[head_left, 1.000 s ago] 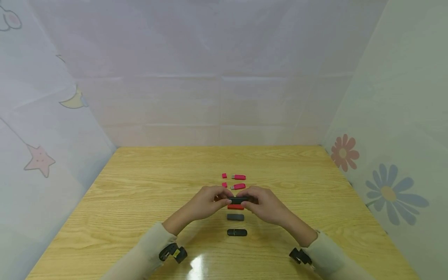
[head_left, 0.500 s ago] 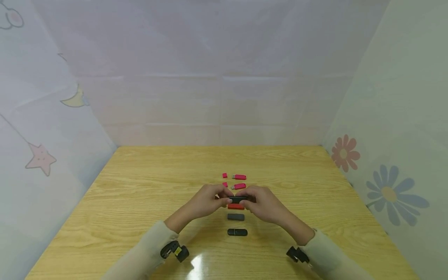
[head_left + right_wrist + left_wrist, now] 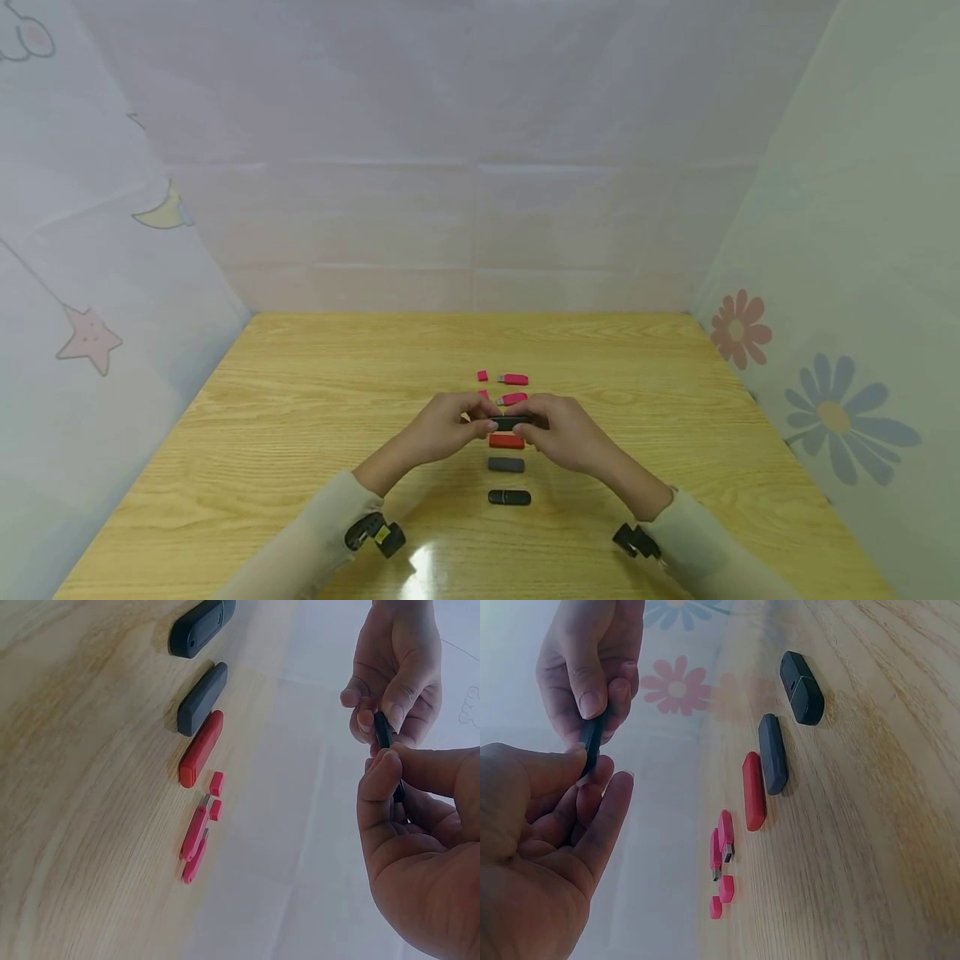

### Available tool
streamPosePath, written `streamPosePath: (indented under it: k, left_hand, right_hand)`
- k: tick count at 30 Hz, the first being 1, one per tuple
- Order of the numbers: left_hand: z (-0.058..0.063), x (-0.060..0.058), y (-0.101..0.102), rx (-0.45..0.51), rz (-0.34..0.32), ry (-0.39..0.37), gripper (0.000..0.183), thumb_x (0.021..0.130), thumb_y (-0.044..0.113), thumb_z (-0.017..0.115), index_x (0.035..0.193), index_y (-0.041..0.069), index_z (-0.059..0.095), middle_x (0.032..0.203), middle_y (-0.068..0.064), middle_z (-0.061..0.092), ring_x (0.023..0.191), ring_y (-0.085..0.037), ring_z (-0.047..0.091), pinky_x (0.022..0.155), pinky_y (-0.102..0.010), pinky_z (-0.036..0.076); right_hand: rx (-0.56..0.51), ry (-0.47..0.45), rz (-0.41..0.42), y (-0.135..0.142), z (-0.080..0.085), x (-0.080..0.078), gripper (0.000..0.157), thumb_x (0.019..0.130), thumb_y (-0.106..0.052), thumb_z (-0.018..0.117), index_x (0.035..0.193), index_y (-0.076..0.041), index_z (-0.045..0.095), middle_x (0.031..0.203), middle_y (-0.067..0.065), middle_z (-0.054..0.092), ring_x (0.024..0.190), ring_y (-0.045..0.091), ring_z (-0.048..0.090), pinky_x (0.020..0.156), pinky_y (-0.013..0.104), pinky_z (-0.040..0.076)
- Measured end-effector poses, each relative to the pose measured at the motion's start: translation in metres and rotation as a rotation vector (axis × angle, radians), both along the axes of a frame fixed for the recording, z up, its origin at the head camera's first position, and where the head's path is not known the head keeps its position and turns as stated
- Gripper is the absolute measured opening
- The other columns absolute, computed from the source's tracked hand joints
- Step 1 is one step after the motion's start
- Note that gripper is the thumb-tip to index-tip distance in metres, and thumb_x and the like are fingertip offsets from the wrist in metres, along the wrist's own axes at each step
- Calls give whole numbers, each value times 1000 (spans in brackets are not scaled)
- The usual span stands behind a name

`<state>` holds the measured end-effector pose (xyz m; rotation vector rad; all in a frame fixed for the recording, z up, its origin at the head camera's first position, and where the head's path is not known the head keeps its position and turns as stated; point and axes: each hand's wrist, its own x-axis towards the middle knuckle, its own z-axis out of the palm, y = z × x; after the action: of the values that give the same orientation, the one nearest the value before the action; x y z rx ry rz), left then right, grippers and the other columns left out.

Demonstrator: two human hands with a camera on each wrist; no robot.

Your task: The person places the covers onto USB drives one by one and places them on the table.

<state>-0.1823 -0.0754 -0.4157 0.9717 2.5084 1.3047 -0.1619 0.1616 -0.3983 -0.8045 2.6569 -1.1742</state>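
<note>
While both hands meet above the table (image 3: 337,367), the head view locates the held black stick (image 3: 512,423) between them, aligned crosswise. The left hand (image 3: 448,429) pinches the left end between thumb and fingers; the right hand (image 3: 564,432) pinches the right end in the same manner. On the near side, a red stick (image 3: 507,442), a grey stick (image 3: 506,465) and a capped black stick (image 3: 509,497) lie crosswise on the table, one behind another. Beyond the hands lie the far pink stick (image 3: 515,379) and the near pink stick (image 3: 513,399), plugs directed left. The far pink cap (image 3: 482,376) and the near pink cap (image 3: 483,393) are positioned left of their sticks; the left hand partly covers the near one.

In the left wrist view, the held black stick is clear of the table surface. The left thumb presses on one end, and the right thumb and curled fingers secure the other. A seam crosses the body of the capped black stick. A red flower print (image 3: 676,688) appears on the backdrop (image 3: 660,847).

In the right wrist view, the right thumb and forefinger grip the closer end of the held black stick; the left hand grips the farther end. The pink sticks lie side by side, metal plugs exposed. The red stick and the grey stick lie just beside each other; contact between them cannot be determined.
</note>
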Motion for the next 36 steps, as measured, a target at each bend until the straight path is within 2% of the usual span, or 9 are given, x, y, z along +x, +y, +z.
streamPosePath:
  k: [5,13,21,29,36]
  left_hand:
    - [-2,-1,1,0,-4,3,15,101,18,64,112,10,71,94,3,70,86,-8,65,77,-25,56]
    - [-7,-5,1,-15,15,-1,17,102,19,63,115,11,71,95,2,72,84,-6,65,75,-25,55]
    - [-11,-11,1,-18,46,-15,20,103,20,62,118,10,69,97,-10,74,83,-21,69,65,-27,52]
    - [-15,-17,4,-77,59,41,21,101,20,65,121,11,66,98,-3,73,86,-10,65,72,-26,53]
    - [-18,-22,9,-141,81,59,22,98,16,69,120,10,67,97,2,70,89,-12,64,75,-29,53]
  right_hand:
    - [-1,4,3,1,-2,-2,23,100,-12,65,121,-6,71,93,-3,68,68,8,57,60,26,50]
    - [19,33,10,3,-5,-6,25,99,-11,66,123,-6,70,101,0,70,74,8,58,65,25,51]
    - [27,85,-8,5,-8,-10,31,96,-8,70,126,-6,67,94,-4,67,72,7,57,63,25,51]
    - [54,116,-39,6,-14,-17,25,95,-5,70,120,-6,71,94,-1,69,71,7,57,62,25,50]
    - [100,94,-73,3,-20,-25,24,95,-8,70,119,-9,72,93,-3,68,66,7,55,59,25,47]
